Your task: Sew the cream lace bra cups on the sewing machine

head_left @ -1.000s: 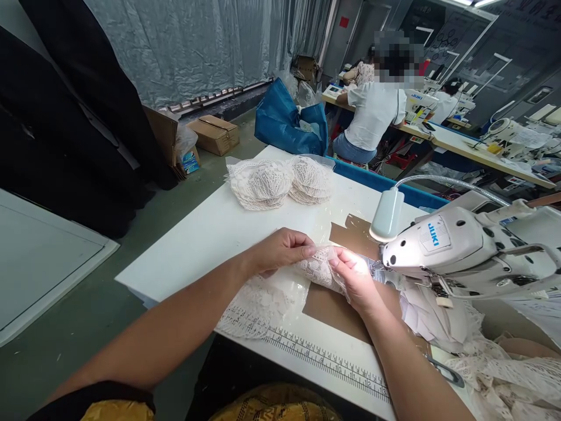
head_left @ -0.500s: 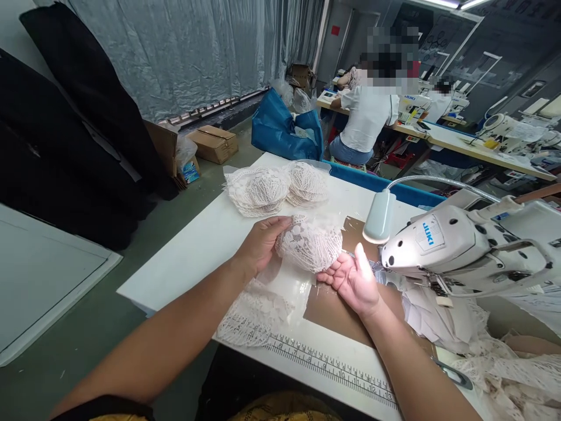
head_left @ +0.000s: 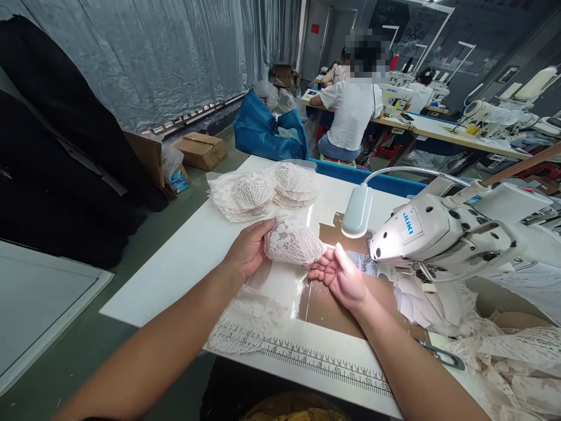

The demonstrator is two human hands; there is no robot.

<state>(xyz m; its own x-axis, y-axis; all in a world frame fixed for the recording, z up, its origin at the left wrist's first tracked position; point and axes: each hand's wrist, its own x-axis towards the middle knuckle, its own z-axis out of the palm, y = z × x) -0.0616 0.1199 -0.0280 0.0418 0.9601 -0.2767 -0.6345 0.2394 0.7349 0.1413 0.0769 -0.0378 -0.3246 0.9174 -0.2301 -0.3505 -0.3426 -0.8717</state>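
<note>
A white lace bra cup [head_left: 293, 240] is held above the table between my two hands. My left hand [head_left: 249, 248] pinches its left edge, thumb on top and the fingers mostly hidden beneath. At the cup's right tip, my right hand [head_left: 342, 276] has its thumb near the edge and its curled fingers under it. Behind the cup lies a stack of matching lace cups [head_left: 249, 193] in two mounds. Below my left wrist, a flat lace piece [head_left: 245, 321] rests at the table's front edge, partly over the printed ruler [head_left: 324, 365].
To the right stand a white sewing machine [head_left: 421, 228] and a lamp [head_left: 357, 211] on a bent neck. Thread snips [head_left: 442, 354] and heaped lace [head_left: 512, 362] lie at the right. A blue bag [head_left: 267, 131] is past the table; a person [head_left: 353, 117] sits further back.
The cup has turned so its right end narrows to a tip at my right hand. My right thumb has come down toward the fingers. The whole view has shifted slightly.
</note>
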